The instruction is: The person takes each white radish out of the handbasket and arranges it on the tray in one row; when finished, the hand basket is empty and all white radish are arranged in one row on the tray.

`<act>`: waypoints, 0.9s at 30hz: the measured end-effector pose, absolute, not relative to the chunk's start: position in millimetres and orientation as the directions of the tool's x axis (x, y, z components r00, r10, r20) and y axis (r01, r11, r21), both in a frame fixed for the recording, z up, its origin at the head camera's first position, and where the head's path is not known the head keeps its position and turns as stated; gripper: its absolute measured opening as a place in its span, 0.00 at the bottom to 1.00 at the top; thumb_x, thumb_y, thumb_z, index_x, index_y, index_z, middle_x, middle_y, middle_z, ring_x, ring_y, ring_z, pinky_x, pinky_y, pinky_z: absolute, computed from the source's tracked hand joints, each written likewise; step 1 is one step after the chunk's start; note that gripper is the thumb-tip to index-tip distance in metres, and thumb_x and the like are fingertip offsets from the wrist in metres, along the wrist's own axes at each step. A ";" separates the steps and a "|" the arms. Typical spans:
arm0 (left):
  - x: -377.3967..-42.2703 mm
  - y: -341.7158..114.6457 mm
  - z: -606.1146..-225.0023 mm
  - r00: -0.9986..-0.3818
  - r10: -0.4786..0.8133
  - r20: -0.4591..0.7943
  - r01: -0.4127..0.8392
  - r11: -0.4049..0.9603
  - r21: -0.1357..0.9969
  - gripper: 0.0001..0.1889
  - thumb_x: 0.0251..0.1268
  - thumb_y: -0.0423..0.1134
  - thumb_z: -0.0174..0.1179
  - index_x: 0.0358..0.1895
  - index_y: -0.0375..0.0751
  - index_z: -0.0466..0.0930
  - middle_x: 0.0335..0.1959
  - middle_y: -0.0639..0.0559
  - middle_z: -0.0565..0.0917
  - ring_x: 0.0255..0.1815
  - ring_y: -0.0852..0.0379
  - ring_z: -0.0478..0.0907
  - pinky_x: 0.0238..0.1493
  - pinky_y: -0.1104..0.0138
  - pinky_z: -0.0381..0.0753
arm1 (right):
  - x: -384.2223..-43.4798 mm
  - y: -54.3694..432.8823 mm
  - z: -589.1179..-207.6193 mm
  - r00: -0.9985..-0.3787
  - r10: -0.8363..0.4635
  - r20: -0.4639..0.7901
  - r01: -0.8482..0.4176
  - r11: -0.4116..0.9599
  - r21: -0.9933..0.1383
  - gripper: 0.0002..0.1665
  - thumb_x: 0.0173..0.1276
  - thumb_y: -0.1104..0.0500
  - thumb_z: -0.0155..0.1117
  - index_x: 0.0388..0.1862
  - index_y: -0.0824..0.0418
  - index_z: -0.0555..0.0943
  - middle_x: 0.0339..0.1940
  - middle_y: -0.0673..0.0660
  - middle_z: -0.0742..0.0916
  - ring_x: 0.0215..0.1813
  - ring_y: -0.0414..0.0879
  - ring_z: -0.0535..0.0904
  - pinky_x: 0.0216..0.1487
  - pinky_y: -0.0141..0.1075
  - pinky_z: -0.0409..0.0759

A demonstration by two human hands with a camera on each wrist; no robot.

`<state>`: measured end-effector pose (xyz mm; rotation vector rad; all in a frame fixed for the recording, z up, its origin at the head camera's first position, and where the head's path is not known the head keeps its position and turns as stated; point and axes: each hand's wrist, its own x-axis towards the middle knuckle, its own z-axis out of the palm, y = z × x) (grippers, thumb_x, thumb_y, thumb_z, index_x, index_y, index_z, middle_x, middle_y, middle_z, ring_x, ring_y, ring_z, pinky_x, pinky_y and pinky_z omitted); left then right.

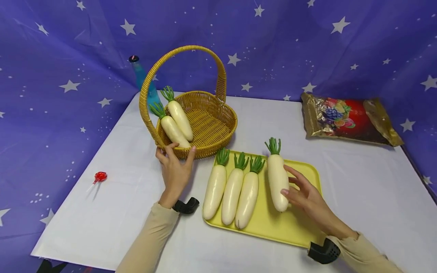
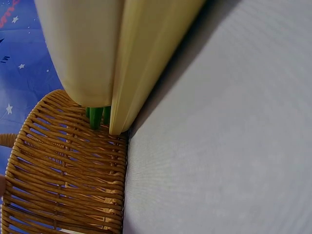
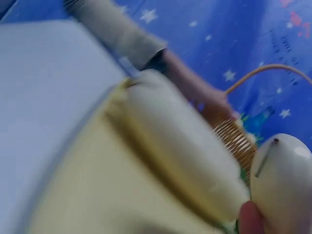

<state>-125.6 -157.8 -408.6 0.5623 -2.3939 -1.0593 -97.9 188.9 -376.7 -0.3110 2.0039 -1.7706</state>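
Note:
My right hand (image 1: 308,197) holds a white daikon radish (image 1: 277,182) between thumb and fingers, its green leaf stubs pointing away. It hangs over the yellow tray (image 1: 273,231); the right wrist view shows the held radish's tip (image 3: 285,161) by a fingertip. Three more radishes lie side by side on the tray's left part, the nearest to the held one being a radish (image 1: 247,199). At the near rim of the wicker basket (image 1: 218,146), my left hand (image 1: 175,172) grips with its thumb and fingers. Inside the basket rest two radishes, one in front (image 1: 174,131) and one behind (image 1: 181,117).
Behind the basket stands a bottle of blue liquid (image 1: 153,96). A red lollipop (image 1: 100,177) lies on the white table at left. At the back right is a gold and red bag (image 1: 351,119) with fruit pictures. A tall arched handle (image 1: 191,48) rises over the basket.

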 end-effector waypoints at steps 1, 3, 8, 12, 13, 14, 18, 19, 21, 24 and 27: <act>-125.7 -157.7 -408.6 -0.812 -0.532 0.241 -0.178 0.619 0.765 0.32 0.53 0.66 0.52 0.53 0.47 0.61 0.65 0.29 0.44 0.53 0.28 0.67 0.44 0.47 0.70 | -91.9 192.1 -380.3 -0.881 -0.434 -0.186 0.114 0.186 -0.976 0.37 0.68 0.61 0.52 0.72 0.47 0.49 0.60 0.63 0.64 0.49 0.34 0.77 0.43 0.34 0.78; -125.7 -157.6 -408.8 -0.813 -0.532 0.236 -0.181 0.616 0.767 0.33 0.53 0.67 0.52 0.53 0.47 0.61 0.65 0.29 0.44 0.53 0.28 0.67 0.44 0.47 0.70 | -81.1 196.2 -387.5 -0.890 -0.412 -0.195 0.103 0.235 -0.967 0.37 0.67 0.61 0.54 0.71 0.50 0.51 0.60 0.65 0.65 0.48 0.34 0.78 0.41 0.34 0.79; -125.3 -158.2 -409.7 -0.805 -0.542 0.240 -0.188 0.617 0.764 0.33 0.53 0.68 0.52 0.53 0.48 0.61 0.65 0.30 0.45 0.52 0.29 0.67 0.43 0.48 0.70 | -63.6 194.6 -402.5 -0.884 -0.424 -0.196 0.098 0.242 -0.965 0.38 0.64 0.62 0.58 0.70 0.55 0.53 0.59 0.65 0.67 0.44 0.37 0.80 0.38 0.37 0.80; -125.8 -157.8 -410.0 -0.806 -0.537 0.250 -0.175 0.619 0.765 0.32 0.53 0.67 0.53 0.53 0.47 0.62 0.65 0.30 0.45 0.52 0.29 0.68 0.44 0.48 0.70 | -59.7 188.9 -406.0 -0.894 -0.408 -0.186 0.080 0.263 -0.962 0.40 0.62 0.61 0.61 0.69 0.53 0.55 0.58 0.63 0.66 0.43 0.37 0.79 0.37 0.36 0.80; -125.8 -157.8 -409.9 -0.807 -0.536 0.250 -0.174 0.619 0.766 0.32 0.53 0.67 0.53 0.53 0.47 0.62 0.65 0.30 0.45 0.51 0.29 0.68 0.43 0.48 0.70 | -59.6 187.4 -405.6 -0.898 -0.401 -0.183 0.071 0.278 -0.958 0.39 0.61 0.61 0.62 0.69 0.52 0.56 0.58 0.62 0.67 0.43 0.36 0.79 0.37 0.35 0.80; -125.8 -157.8 -409.8 -0.807 -0.535 0.249 -0.173 0.619 0.766 0.32 0.53 0.66 0.53 0.53 0.47 0.62 0.65 0.30 0.45 0.51 0.29 0.68 0.43 0.48 0.70 | -59.6 186.2 -405.0 -0.900 -0.402 -0.172 0.052 0.292 -0.955 0.39 0.61 0.60 0.62 0.69 0.52 0.56 0.58 0.62 0.67 0.43 0.36 0.79 0.38 0.34 0.80; -125.2 -157.5 -409.4 -0.809 -0.536 0.243 -0.178 0.617 0.767 0.32 0.53 0.66 0.53 0.53 0.47 0.62 0.65 0.30 0.45 0.50 0.29 0.68 0.41 0.48 0.70 | -60.0 182.0 -401.6 -0.916 -0.394 -0.072 -0.099 0.396 -0.913 0.35 0.60 0.58 0.63 0.66 0.52 0.63 0.53 0.57 0.71 0.45 0.34 0.75 0.41 0.29 0.77; -125.1 -157.6 -409.3 -0.808 -0.537 0.243 -0.179 0.617 0.766 0.32 0.53 0.66 0.53 0.53 0.47 0.62 0.65 0.30 0.45 0.50 0.29 0.69 0.41 0.48 0.70 | -60.6 181.1 -400.8 -0.918 -0.395 -0.042 -0.138 0.415 -0.899 0.33 0.61 0.58 0.62 0.65 0.52 0.65 0.52 0.56 0.72 0.46 0.34 0.74 0.41 0.29 0.77; -125.1 -157.9 -409.2 -0.807 -0.538 0.244 -0.179 0.617 0.767 0.32 0.53 0.66 0.53 0.53 0.47 0.62 0.65 0.30 0.45 0.51 0.29 0.68 0.41 0.48 0.70 | -62.2 179.2 -399.4 -0.920 -0.392 0.007 -0.198 0.451 -0.870 0.30 0.61 0.58 0.62 0.63 0.52 0.67 0.50 0.53 0.74 0.47 0.34 0.73 0.42 0.28 0.75; -125.3 -158.4 -408.9 -0.809 -0.535 0.245 -0.176 0.617 0.767 0.32 0.53 0.66 0.53 0.53 0.47 0.62 0.65 0.29 0.45 0.53 0.29 0.67 0.42 0.48 0.70 | -65.6 177.3 -398.1 -0.918 -0.395 0.037 -0.234 0.463 -0.855 0.27 0.62 0.59 0.61 0.61 0.53 0.69 0.50 0.51 0.74 0.47 0.33 0.74 0.42 0.29 0.75; -125.1 -158.9 -408.6 -0.810 -0.533 0.244 -0.175 0.616 0.768 0.32 0.53 0.66 0.53 0.53 0.47 0.62 0.65 0.29 0.45 0.54 0.29 0.67 0.43 0.48 0.70 | -69.3 176.1 -397.5 -0.918 -0.393 0.050 -0.245 0.465 -0.851 0.24 0.62 0.60 0.60 0.59 0.55 0.72 0.50 0.52 0.74 0.47 0.33 0.75 0.43 0.29 0.76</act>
